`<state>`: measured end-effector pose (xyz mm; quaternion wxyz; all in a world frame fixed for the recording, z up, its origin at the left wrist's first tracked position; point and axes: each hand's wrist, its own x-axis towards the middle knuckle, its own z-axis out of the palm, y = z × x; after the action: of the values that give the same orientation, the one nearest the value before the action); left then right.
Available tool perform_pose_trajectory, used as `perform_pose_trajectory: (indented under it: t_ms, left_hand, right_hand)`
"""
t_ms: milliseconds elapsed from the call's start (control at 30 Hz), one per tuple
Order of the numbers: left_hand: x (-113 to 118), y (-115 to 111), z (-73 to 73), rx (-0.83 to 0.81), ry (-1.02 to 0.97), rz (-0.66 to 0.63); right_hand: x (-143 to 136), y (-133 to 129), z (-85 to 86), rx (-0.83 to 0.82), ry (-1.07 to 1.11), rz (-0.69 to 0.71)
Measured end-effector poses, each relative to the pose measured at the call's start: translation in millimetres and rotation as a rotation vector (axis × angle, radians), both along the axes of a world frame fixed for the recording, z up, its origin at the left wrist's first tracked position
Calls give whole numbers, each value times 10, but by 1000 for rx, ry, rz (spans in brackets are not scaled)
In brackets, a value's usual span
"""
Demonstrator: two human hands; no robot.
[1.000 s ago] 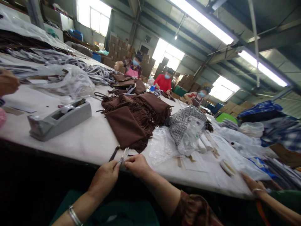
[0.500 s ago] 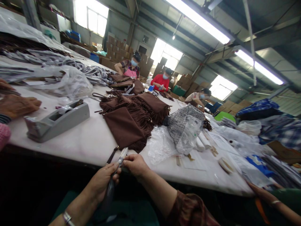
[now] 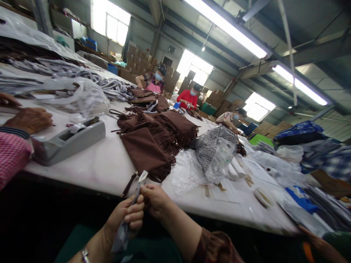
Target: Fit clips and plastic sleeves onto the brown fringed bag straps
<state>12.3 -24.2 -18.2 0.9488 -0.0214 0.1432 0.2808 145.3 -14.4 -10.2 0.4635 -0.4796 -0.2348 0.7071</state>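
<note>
Just off the table's front edge, my left hand (image 3: 127,215) is closed around a narrow grey strip in clear plastic wrapping (image 3: 120,235). The strip's pale upper end sticks out above the fingers, and its lower end hangs below the palm. My right hand (image 3: 155,200) pinches the strip near that upper end, thumb and finger pressed together. What lies inside the wrapping I cannot make out. Close beyond my hands, a brown fringed bag (image 3: 145,149) lies on the table, its short strap (image 3: 128,185) hanging toward the edge.
A grey tape dispenser (image 3: 74,140) stands left, beside a co-worker's hand (image 3: 31,120) in a pink checked sleeve. More brown bags (image 3: 178,126) are piled behind. To the right lie a grey woven piece (image 3: 210,144), crumpled clear plastic (image 3: 188,171) and a tape roll (image 3: 263,198). Other people work farther back.
My left hand has turned slightly, and the strip's lower end now hangs farther left. The strip's upper end has shifted a little left. At left, the co-worker's checked sleeve reaches farther into view.
</note>
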Motion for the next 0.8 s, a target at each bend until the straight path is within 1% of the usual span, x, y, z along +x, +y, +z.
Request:
perform_pose_trajectory:
  t_ms: [100,167,200,233,300,367,433,500,567,700,733,767,800]
  left_hand:
    - [0,-11,-1,71,-53,-11]
    - [14,-3,-15,113,-19,-15]
    - [29,1,-29,132,28,-14]
    - [47,2,-46,153,102,-10]
    - [94,-9,-80,228,325,13]
    - [143,-39,-103,382,584,87]
    - [189,-84,-110,571,796,178]
    - [232,-136,-105,674,901,232]
    - [276,-186,-97,659,919,227]
    - [321,-231,-68,527,827,148]
    - [307,-224,-54,526,829,113]
    - [277,-208,-36,560,854,67]
    - [231,-184,-15,643,901,26]
  right_hand:
    - [-11,9,-15,-4,77,-4]
    - [-21,12,-5,-1,92,-3]
    - [-23,11,1,0,76,-8]
    - [-23,7,5,3,43,-14]
    - [-13,-22,1,15,-78,-39]
    - [1,-84,-20,30,-192,-99]
    - [5,-171,-48,59,-200,-145]
    - [-13,-255,-62,69,-137,-151]
    - [-51,-303,-57,30,-90,-136]
    - [-130,-256,-38,-152,-41,-101]
    - [-146,-233,-46,-171,-30,-90]
    - [-161,-216,-62,-160,-38,-83]
    - [-172,-207,-84,-125,-61,-82]
